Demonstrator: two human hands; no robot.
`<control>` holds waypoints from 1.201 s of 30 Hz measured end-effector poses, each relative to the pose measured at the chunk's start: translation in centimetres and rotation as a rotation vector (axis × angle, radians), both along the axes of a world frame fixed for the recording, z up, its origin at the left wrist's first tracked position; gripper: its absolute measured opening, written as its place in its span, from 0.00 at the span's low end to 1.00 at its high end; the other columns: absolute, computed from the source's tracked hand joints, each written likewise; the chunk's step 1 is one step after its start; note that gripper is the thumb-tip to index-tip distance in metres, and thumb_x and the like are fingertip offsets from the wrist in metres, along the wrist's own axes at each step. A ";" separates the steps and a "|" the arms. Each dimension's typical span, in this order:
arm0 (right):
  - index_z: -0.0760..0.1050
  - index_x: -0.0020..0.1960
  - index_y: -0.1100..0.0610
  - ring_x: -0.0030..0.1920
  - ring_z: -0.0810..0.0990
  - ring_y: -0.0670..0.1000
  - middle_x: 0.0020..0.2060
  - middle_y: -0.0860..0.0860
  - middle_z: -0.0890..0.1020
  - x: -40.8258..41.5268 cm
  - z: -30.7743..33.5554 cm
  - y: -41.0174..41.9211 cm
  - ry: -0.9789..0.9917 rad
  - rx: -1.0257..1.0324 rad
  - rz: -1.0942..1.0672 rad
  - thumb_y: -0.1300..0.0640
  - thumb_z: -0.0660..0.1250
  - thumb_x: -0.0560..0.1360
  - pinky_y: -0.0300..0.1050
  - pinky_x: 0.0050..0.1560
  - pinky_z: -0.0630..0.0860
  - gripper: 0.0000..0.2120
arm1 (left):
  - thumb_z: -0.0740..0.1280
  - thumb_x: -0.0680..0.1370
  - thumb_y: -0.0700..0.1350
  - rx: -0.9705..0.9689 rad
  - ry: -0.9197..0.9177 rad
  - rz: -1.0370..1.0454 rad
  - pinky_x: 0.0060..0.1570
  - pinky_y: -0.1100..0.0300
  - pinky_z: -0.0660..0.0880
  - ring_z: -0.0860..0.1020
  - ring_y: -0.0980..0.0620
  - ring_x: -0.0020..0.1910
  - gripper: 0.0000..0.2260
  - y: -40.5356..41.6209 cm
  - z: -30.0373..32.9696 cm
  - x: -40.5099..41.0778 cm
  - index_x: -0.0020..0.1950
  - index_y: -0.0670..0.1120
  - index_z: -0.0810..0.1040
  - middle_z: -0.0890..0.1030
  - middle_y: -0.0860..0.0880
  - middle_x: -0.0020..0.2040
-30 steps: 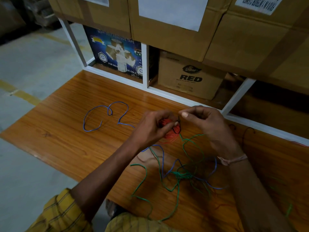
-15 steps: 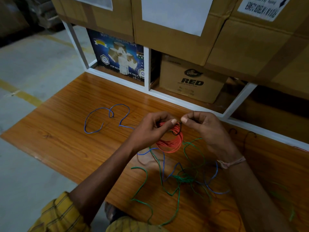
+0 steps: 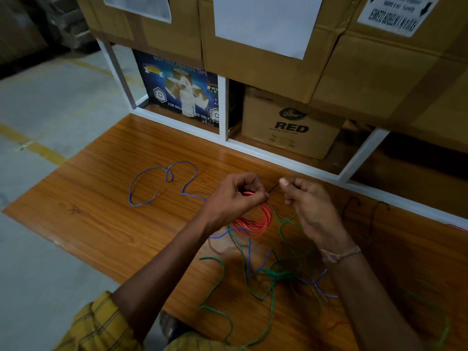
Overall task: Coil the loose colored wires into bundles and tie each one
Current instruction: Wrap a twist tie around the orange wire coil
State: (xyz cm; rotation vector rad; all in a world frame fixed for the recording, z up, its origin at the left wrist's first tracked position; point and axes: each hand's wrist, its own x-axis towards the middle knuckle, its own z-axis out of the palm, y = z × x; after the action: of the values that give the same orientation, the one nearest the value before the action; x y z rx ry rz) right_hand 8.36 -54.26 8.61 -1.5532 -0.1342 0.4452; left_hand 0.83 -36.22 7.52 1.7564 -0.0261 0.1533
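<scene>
My left hand grips the top of a coiled red wire bundle, which hangs down below the fist over the wooden board. My right hand pinches the end of a thin dark tie that runs from the bundle's top to its thumb and forefinger. A loose blue wire curls on the board to the left. Tangled green wire and more blue wire lie beneath my forearms.
The wooden board lies on a grey floor. A white shelf frame stands at its far edge, holding a blue tape carton and a brown "RED" box. Large cardboard boxes sit above. Thin dark ties lie at the right.
The two hands have drawn apart, stretching the dark tie between them. The red coil now hangs lower and more exposed under my left hand.
</scene>
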 end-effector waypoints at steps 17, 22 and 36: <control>0.80 0.49 0.58 0.37 0.83 0.44 0.40 0.51 0.85 -0.4 -1.7 2.0 0.198 0.195 -0.078 0.65 0.70 0.78 0.35 0.36 0.78 0.04 | 0.74 0.78 0.34 -0.028 0.185 0.178 0.29 0.73 0.65 0.72 0.66 0.27 0.03 -0.8 -2.7 0.4 0.46 0.37 0.83 0.82 0.44 0.37; 0.76 0.42 0.57 0.33 0.80 0.46 0.35 0.53 0.80 0.1 -3.3 3.2 0.122 0.090 -0.258 0.69 0.68 0.79 0.37 0.34 0.77 0.10 | 0.70 0.68 0.51 -0.011 0.145 0.203 0.42 0.52 0.75 0.79 0.51 0.39 0.12 -1.8 -2.9 1.0 0.38 0.42 0.80 0.83 0.38 0.38; 0.83 0.54 0.57 0.46 0.86 0.48 0.47 0.53 0.88 2.9 -5.0 0.1 0.195 0.056 -0.071 0.51 0.68 0.81 0.41 0.46 0.81 0.10 | 0.69 0.83 0.37 -0.284 0.282 0.178 0.29 0.65 0.66 0.70 0.58 0.29 0.05 -0.2 -5.1 6.3 0.47 0.42 0.80 0.78 0.40 0.39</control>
State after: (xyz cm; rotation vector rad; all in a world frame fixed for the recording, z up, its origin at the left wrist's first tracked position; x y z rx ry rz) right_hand 11.25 -54.12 3.65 -1.4468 0.0583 0.5290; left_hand 7.17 -36.45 2.41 1.4809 0.3423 0.0345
